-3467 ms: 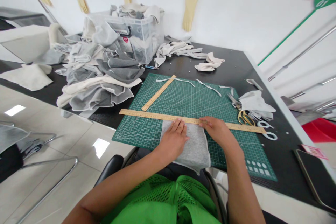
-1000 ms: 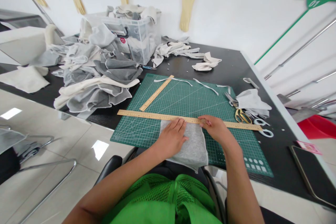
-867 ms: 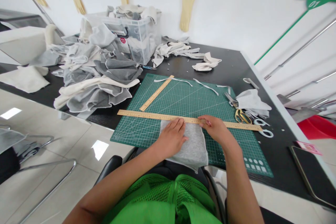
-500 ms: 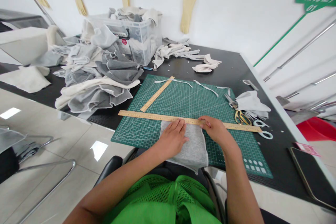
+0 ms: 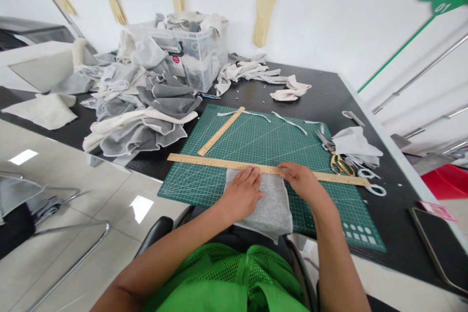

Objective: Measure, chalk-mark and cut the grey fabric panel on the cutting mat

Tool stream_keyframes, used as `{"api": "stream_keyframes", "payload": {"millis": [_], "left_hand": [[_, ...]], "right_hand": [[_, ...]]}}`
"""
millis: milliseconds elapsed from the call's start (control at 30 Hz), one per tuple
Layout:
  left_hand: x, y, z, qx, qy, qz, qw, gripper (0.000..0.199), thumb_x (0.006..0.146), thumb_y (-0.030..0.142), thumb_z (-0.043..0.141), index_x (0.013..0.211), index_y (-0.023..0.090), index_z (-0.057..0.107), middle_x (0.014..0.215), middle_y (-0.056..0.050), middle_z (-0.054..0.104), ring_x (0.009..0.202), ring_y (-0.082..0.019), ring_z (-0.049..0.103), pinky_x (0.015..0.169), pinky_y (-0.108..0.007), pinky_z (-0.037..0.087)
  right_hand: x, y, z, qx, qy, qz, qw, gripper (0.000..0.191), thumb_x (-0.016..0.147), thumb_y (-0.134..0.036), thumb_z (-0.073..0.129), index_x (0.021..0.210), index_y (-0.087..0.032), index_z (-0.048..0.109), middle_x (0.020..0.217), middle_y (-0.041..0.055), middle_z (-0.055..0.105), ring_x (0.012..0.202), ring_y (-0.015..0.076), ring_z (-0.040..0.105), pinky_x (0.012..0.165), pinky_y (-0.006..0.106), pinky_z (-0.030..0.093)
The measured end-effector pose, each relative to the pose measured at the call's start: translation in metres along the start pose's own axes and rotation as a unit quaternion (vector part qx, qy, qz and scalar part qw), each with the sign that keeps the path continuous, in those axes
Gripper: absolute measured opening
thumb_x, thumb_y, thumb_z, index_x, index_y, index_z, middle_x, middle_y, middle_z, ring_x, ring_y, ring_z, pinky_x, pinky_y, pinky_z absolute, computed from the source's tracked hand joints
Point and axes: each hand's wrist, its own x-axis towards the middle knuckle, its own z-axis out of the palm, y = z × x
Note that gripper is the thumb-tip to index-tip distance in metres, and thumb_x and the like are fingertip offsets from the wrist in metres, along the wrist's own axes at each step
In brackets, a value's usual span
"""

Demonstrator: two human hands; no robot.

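A long wooden ruler (image 5: 212, 162) lies across the green cutting mat (image 5: 204, 190), over the upper edge of a grey piece of fabric (image 5: 268, 209). My left hand (image 5: 244, 192) rests flat on the fabric, its fingertips at the ruler's near edge. To the right, my right hand (image 5: 302, 180) has its fingers curled on the ruler at the fabric's upper right corner. The fabric's lower end hangs past the mat's front edge. A shorter wooden ruler (image 5: 221, 131) lies slanted on the mat, near thin fabric strips (image 5: 290, 123).
Gold-handled scissors (image 5: 340, 163) and white-handled scissors (image 5: 376, 189) lie right of the mat by fabric scraps (image 5: 356, 141). A phone (image 5: 438, 246) is at the table's right edge. Left are a fabric pile (image 5: 146, 136) and a clear plastic box (image 5: 203, 58) full of cloth.
The view has shifted slightly, so everything sits a little further right. Both hands, the ruler and the fabric keep the same positions on the mat.
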Motion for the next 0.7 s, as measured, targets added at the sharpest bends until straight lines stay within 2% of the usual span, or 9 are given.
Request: {"api": "stream_keyframes", "payload": {"millis": [100,200,300,367,433,567,700], "left_hand": [[0.003,-0.004,-0.006,-0.015,0.006,0.012,1.000,0.051,0.101,0.041,0.052,0.143,0.012,0.049,0.152,-0.013,0.047,0.144,-0.028,0.038,0.120,-0.041,0.033],[0.006,-0.018,-0.016,-0.043,0.018,0.019,0.999,0.038,0.101,0.037,0.053,0.135,0.019,0.056,0.140,-0.009,0.057,0.132,-0.026,0.049,0.112,-0.043,0.040],[0.009,-0.044,-0.023,-0.072,0.071,-0.013,0.995,0.032,0.101,0.023,0.050,0.131,0.021,0.061,0.126,-0.008,0.063,0.118,-0.024,0.054,0.101,-0.041,0.047],[0.009,-0.065,-0.024,-0.093,0.109,-0.026,0.989,0.035,0.097,0.010,0.047,0.124,0.022,0.067,0.123,-0.006,0.063,0.114,-0.023,0.054,0.099,-0.040,0.047],[0.010,-0.083,-0.021,-0.125,0.134,-0.031,0.983,0.039,0.093,0.003,0.046,0.117,0.022,0.071,0.120,-0.006,0.063,0.113,-0.022,0.053,0.098,-0.038,0.048],[0.012,-0.099,-0.014,-0.186,0.095,-0.027,0.978,0.041,0.089,0.000,0.047,0.107,0.023,0.076,0.110,-0.004,0.067,0.104,-0.020,0.055,0.095,-0.036,0.047],[0.021,-0.095,-0.021,-0.172,0.037,-0.060,0.982,0.039,0.086,0.000,0.048,0.098,0.021,0.078,0.099,-0.004,0.070,0.094,-0.020,0.057,0.089,-0.035,0.045]], "right_hand": [[0.000,-0.001,-0.001,0.001,-0.001,-0.002,1.000,0.032,0.082,-0.029,0.055,0.106,-0.018,0.074,0.078,0.0058,0.070,0.072,0.0231,0.062,0.072,0.033,0.044],[0.000,-0.002,-0.001,0.000,-0.004,0.001,1.000,0.032,0.083,-0.029,0.056,0.106,-0.018,0.074,0.077,0.0054,0.070,0.071,0.0224,0.062,0.071,0.032,0.044],[0.000,-0.001,-0.001,0.000,-0.006,0.002,1.000,0.031,0.082,-0.028,0.056,0.105,-0.018,0.075,0.077,0.0052,0.070,0.072,0.0221,0.062,0.071,0.031,0.043],[0.000,-0.001,0.000,0.004,-0.005,0.003,1.000,0.031,0.082,-0.027,0.056,0.105,-0.018,0.075,0.078,0.0053,0.071,0.074,0.0220,0.062,0.072,0.031,0.043],[0.000,0.000,0.000,0.007,-0.004,0.007,1.000,0.032,0.082,-0.028,0.056,0.106,-0.018,0.074,0.079,0.0054,0.071,0.074,0.0221,0.062,0.072,0.031,0.042],[0.001,-0.001,0.000,-0.001,-0.009,0.018,1.000,0.034,0.081,-0.029,0.056,0.107,-0.017,0.074,0.074,0.0045,0.067,0.069,0.0215,0.058,0.069,0.031,0.041],[0.001,-0.001,-0.001,-0.010,-0.015,0.024,1.000,0.033,0.081,-0.029,0.055,0.106,-0.018,0.074,0.068,0.0022,0.062,0.065,0.0204,0.055,0.066,0.030,0.038]]}}
